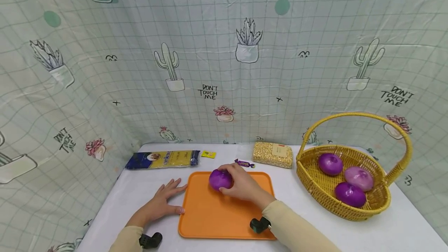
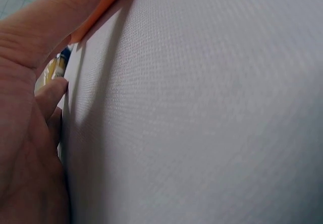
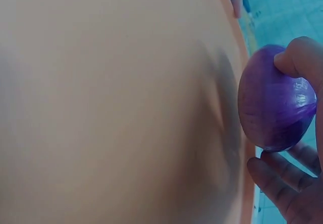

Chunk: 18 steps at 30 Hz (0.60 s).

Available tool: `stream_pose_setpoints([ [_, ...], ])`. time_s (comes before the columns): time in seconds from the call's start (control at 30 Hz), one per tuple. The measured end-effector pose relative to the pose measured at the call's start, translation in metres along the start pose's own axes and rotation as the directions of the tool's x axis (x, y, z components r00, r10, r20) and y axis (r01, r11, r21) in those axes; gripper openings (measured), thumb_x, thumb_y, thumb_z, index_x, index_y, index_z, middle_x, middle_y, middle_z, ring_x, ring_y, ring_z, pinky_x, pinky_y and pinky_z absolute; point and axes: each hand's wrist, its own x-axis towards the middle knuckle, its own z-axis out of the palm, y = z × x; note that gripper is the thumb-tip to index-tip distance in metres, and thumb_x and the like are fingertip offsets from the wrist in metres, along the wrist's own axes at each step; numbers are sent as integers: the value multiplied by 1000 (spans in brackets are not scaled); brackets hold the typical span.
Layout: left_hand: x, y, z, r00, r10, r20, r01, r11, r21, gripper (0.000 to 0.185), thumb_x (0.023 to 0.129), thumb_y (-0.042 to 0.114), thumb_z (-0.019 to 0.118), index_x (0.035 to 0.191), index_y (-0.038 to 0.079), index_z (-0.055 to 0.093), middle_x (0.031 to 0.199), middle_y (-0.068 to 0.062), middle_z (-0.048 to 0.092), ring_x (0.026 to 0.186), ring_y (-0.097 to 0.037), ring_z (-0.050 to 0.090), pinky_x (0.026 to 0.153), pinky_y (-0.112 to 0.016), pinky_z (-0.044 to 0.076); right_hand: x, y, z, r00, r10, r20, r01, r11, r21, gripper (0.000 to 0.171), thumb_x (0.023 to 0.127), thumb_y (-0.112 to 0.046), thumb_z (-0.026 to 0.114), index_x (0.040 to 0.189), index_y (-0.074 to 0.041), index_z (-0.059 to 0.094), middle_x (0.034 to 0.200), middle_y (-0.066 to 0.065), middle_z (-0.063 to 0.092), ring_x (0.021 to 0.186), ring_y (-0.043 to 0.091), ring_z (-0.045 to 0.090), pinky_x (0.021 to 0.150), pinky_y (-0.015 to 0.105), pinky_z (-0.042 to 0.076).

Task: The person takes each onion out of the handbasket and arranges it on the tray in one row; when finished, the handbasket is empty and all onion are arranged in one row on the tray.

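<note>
In the lower middle of the head view, the right hand (image 1: 243, 185) grips a round purple onion (image 1: 220, 179) with curled fingers, at the upper part of a flat orange plastic tray (image 1: 217, 217). In the right wrist view the thumb (image 3: 300, 57) presses on the top of this onion (image 3: 275, 98) and the other fingers (image 3: 277, 183) are under it, above the orange tray (image 3: 111, 103).

The left hand (image 1: 164, 201) lies flat on the white worktop (image 1: 402, 224), its fingers straight and spread, holding nothing; the thumb touches the left edge of the tray. The left wrist view shows the palm (image 2: 25, 133) against the white cloth (image 2: 202, 108).

At the right of the head view stands a yellow woven basket (image 1: 315, 186) with a handle; three more purple onions (image 1: 350, 178) lie in it. Behind the tray, near the curtain, lie a blue and yellow long packet (image 1: 162, 160), a small purple wrapped candy (image 1: 244, 163) and a block-shaped pack of yellow grains (image 1: 273, 154).
</note>
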Motion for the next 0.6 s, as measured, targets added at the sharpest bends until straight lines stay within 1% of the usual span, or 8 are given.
stream_pose_setpoints([
  [0.23,-1,0,0,1000,12,-4,-12,1000,-2,86,79,45,85,150,10,51,164,-24,26,152,-49,7,120,-65,-6,11,-6,10,1000,5,6,-5,1000,-13,60,82,-35,82,135,-21,58,123,8,56,109,25,61,95,43,56],
  [0.37,-2,2,-1,1000,30,-3,-30,1000,-6,85,80,42,85,150,9,51,163,-26,26,152,-51,7,119,-67,-5,16,-10,15,1000,9,13,-9,1000,-18,59,84,-35,81,135,-21,57,122,9,56,109,26,61,93,43,56],
  [0.5,-3,1,-1,999,43,-2,-43,999,-3,84,80,41,85,150,9,50,163,-27,25,151,-51,7,118,-69,-4,19,-14,19,1000,15,20,-14,1000,-27,59,84,-36,81,136,-21,57,124,9,56,110,26,61,94,43,56],
  [0.6,-1,0,0,999,40,-5,-40,999,2,85,80,42,85,150,9,51,163,-27,25,151,-51,8,119,-68,-4,22,-15,22,999,26,26,-25,999,-23,59,84,-37,81,136,-22,57,126,9,56,111,26,61,94,43,56],
])
